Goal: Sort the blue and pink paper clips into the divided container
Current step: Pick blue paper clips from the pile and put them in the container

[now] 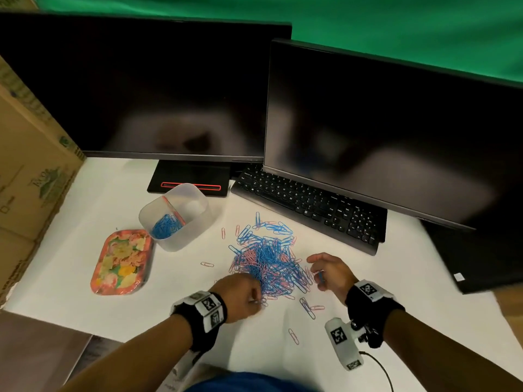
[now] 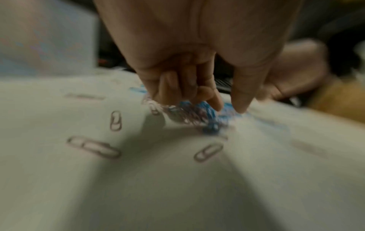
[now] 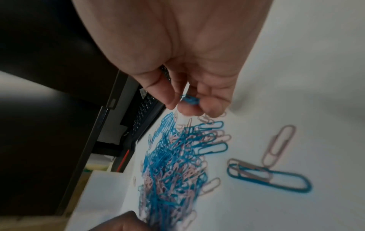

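Tabletop: white tabletop (image 1: 85,278) under a green backdrop (image 1: 368,24), cardboard box (image 1: 25,179) standing at the left edge.
Left hand: the left hand (image 1: 240,295) is down at the near side of the heap, fingers curled into the clips; the left wrist view is blurred, so I cannot tell whether it has hold of any.
Right hand: the right hand (image 1: 329,271) hovers at the heap's right side, thumb and fingertips pinching a blue clip (image 3: 190,100) just above the tabletop.
Loose clips: a pink clip (image 1: 293,336) lies alone toward the near edge; a blue and pink pair (image 1: 307,308) sits between the two wrists.
Heap: the mixed pile of blue and pink paper clips (image 1: 268,258) is spread mid-tabletop, tangled, with strays around it.
Lid: a floral lid (image 1: 121,261) lies flat left of the heap, touching the container's near side.
Divided container: the translucent divided container (image 1: 175,216) stands beyond the lid; blue clips (image 1: 165,226) fill its near-left compartment, the other side looks pale and I cannot tell its contents.
Keyboard: a black keyboard (image 1: 308,207) lies beyond the heap.
Monitors: two dark monitors (image 1: 141,94) line the far edge.
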Action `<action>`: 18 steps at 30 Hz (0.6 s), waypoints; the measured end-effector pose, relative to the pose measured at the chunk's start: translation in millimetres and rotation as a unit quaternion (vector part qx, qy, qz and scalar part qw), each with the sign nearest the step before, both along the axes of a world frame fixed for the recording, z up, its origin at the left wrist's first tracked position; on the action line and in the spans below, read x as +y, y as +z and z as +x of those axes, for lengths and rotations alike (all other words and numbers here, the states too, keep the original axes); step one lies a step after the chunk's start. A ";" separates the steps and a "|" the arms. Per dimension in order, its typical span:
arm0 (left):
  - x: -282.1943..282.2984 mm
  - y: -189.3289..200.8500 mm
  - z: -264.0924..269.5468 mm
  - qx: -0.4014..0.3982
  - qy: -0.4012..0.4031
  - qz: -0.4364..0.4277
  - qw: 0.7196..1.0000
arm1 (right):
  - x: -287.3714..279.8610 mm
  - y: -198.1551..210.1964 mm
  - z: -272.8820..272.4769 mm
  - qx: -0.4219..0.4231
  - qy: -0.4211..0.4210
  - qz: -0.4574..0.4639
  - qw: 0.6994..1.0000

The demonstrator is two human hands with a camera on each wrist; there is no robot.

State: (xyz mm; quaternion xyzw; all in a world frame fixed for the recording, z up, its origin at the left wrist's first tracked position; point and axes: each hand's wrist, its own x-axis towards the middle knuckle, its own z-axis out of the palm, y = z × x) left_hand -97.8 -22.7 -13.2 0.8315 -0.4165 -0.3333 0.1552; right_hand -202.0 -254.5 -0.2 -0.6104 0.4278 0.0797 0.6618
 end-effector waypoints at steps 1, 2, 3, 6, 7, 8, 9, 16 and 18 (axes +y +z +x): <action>-2.1 -1.4 -3.3 -0.044 -0.036 0.019 0.998 | -1.2 -2.0 -1.9 0.010 0.050 -0.069 0.996; -4.1 -1.4 -5.9 -0.073 -0.053 0.027 0.996 | -1.1 -2.7 -5.4 0.015 0.123 -0.155 0.980; -5.8 -1.2 -7.3 -0.090 -0.061 0.034 0.994 | 0.8 -2.7 -9.3 0.015 0.200 -0.239 0.950; -8.1 -3.7 -8.4 -0.114 -0.073 0.039 0.990 | 14.4 -2.6 -25.1 0.056 0.369 -0.373 0.850; -7.9 -3.6 -8.3 -0.114 -0.073 0.039 0.990 | 19.6 -4.3 -30.6 0.073 0.406 -0.402 0.817; -7.8 -3.7 -8.0 -0.113 -0.073 0.036 0.990 | 24.0 -6.0 -35.2 0.089 0.430 -0.421 0.794; -7.4 -3.5 -7.1 -0.112 -0.071 0.032 0.991 | 26.9 -8.9 -38.2 0.097 0.438 -0.434 0.781; -8.1 -1.3 2.4 -0.068 0.000 -0.022 0.997 | 28.6 -18.9 -35.3 0.118 0.437 -0.464 0.761; -9.5 1.5 5.0 -0.053 0.023 -0.039 0.998 | 28.1 -19.1 -32.2 0.118 0.429 -0.469 0.763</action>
